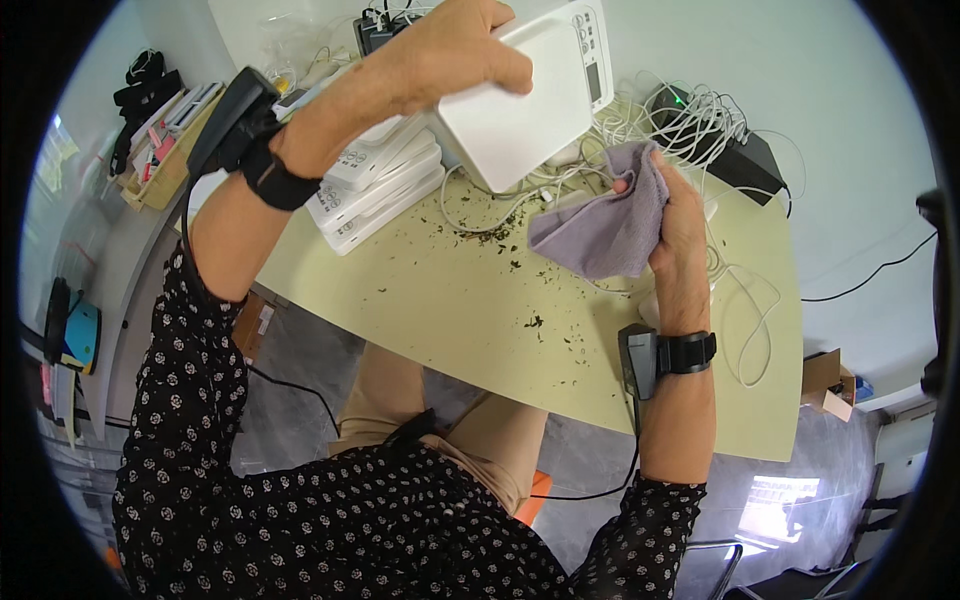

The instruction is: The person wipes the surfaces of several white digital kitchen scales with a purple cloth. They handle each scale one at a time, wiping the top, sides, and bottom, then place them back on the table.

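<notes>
My left hand (475, 50) grips the edge of a flat white kitchen scale (530, 110), its thumb on the smooth top. The scale is tilted up off the table, and its buttons and small dark display sit along the right side. A folded greyish-purple cloth (605, 225) is in my right hand (680, 215), to the right of the scale and apart from it. Below both lie scattered dark dry flakes (490, 235) on the pale yellow-green table (430, 310). More white scales (380, 195) are stacked left of the flakes.
Tangled white cables (690, 125) and a black box (745, 165) fill the back right. A loose cable (765, 330) runs down the right side of the table. At the left stands a tray of small items (165, 145). An open carton (828, 385) is on the floor at right.
</notes>
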{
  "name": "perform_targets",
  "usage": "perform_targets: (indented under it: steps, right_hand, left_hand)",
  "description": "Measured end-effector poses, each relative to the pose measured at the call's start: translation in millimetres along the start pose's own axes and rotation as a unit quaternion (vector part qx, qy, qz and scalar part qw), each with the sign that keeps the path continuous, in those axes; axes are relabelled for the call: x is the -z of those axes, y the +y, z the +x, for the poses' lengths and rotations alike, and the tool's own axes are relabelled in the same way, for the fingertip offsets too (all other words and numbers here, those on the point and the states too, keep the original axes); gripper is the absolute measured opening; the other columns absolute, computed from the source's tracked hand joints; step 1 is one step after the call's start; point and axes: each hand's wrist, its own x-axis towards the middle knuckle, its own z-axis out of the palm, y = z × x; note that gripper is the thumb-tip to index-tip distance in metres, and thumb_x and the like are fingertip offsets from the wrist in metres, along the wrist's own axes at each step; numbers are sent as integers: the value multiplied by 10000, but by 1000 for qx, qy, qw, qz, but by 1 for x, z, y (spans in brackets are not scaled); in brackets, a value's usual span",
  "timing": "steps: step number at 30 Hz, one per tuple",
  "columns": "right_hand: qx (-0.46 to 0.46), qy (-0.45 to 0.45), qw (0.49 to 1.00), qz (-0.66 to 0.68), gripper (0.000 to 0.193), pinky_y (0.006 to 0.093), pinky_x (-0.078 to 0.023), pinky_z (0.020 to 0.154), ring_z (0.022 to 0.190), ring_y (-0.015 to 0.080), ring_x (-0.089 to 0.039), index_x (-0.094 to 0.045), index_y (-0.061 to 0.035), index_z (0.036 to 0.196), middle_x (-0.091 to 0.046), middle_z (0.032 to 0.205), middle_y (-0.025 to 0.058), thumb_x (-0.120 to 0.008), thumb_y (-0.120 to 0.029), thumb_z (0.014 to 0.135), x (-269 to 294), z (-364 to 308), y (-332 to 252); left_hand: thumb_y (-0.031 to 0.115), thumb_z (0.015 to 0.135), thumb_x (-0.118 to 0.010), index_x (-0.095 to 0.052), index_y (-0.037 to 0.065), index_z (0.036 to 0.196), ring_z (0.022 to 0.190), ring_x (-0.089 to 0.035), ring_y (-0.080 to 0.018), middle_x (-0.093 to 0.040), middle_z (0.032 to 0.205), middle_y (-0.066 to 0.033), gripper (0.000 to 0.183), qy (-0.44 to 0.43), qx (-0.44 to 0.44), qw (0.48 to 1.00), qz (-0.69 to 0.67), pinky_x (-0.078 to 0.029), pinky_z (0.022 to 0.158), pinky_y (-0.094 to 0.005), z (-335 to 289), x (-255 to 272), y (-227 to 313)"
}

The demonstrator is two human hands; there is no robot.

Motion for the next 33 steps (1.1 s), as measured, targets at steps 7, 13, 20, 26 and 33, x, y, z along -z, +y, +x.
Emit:
perform_targets:
  steps: [7,13,20,26,33]
  right_hand:
    - [-45,27,997,58,319,326,-526,637,666,197,-635,-625,-60,1037,-695,794,108,-589,-375,1010,13,8,1]
    - [-41,21,997,66,285,336,-543,617,679,207,-658,-619,-18,1048,-675,817,117,-579,-298,1017,16,9,4]
    - [-51,32,997,48,294,328,-545,632,683,203,-651,-619,-39,1059,-690,800,117,-564,-326,1024,13,9,6]
    - [-40,36,998,24,298,346,-550,635,688,199,-652,-634,-43,1090,-700,836,106,-571,-325,1017,17,11,9]
    - [-54,39,997,46,298,332,-536,622,686,206,-653,-656,-24,1083,-684,859,99,-607,-304,992,17,13,10]
  left_hand:
    - [123,690,-699,-667,-106,949,685,-640,-171,-678,797,-146,347,-40,21,997,66,-502,623,-303,19,-8,-12]
    - [104,710,-707,-664,-101,1021,692,-637,-186,-699,845,-140,375,-44,50,997,43,-526,687,-329,10,-17,-35]
    - [79,748,-715,-676,-91,1038,735,-674,-169,-707,874,-125,339,0,106,989,-103,-530,659,-290,5,-12,-49]
    - [78,761,-733,-668,-115,1025,741,-678,-177,-704,875,-145,334,88,96,984,-118,-538,662,-291,-4,-8,-54]
    - [94,877,-735,-606,-72,1153,979,-698,-239,-676,1115,-168,347,120,107,855,-494,-608,875,-347,-34,130,-98]
